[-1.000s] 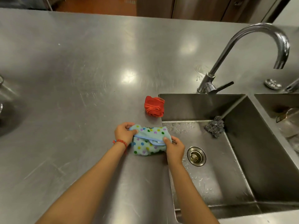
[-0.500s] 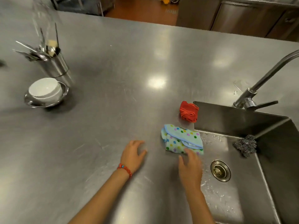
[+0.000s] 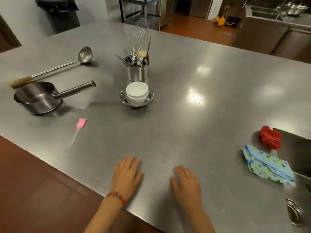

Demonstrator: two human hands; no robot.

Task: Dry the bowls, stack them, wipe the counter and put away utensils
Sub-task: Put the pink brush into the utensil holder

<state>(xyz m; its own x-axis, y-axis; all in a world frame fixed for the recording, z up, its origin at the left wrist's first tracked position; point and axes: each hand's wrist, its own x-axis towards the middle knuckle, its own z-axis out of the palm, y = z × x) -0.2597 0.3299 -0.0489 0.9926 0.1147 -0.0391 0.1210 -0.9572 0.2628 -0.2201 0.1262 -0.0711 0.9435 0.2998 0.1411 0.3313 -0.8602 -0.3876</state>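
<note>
White bowls (image 3: pixel 137 93) sit stacked inside a steel bowl (image 3: pixel 124 99) at mid counter. Just behind them a steel utensil holder (image 3: pixel 136 73) holds a whisk and several tools. A pink spatula (image 3: pixel 77 130) lies loose on the counter to the left. A ladle (image 3: pixel 67 64) rests at the far left, its handle end over a saucepan (image 3: pixel 37 98). The folded dotted blue cloth (image 3: pixel 267 165) and a red cloth (image 3: pixel 270 137) lie at the sink's edge on the right. My left hand (image 3: pixel 127 175) and my right hand (image 3: pixel 186 184) hover empty, fingers apart, over the near counter.
The steel counter (image 3: pixel 193 132) ends at a near-left edge with brown floor below. The sink (image 3: pixel 296 148) and its drain (image 3: pixel 293 214) lie at the right. A dark bin (image 3: pixel 58 12) and steel cabinets (image 3: pixel 269 34) stand beyond the counter.
Both hands let go of the dotted cloth, which stays folded by the sink. My view and hands swung left, bringing the bowls, holder, spatula, ladle and saucepan into sight.
</note>
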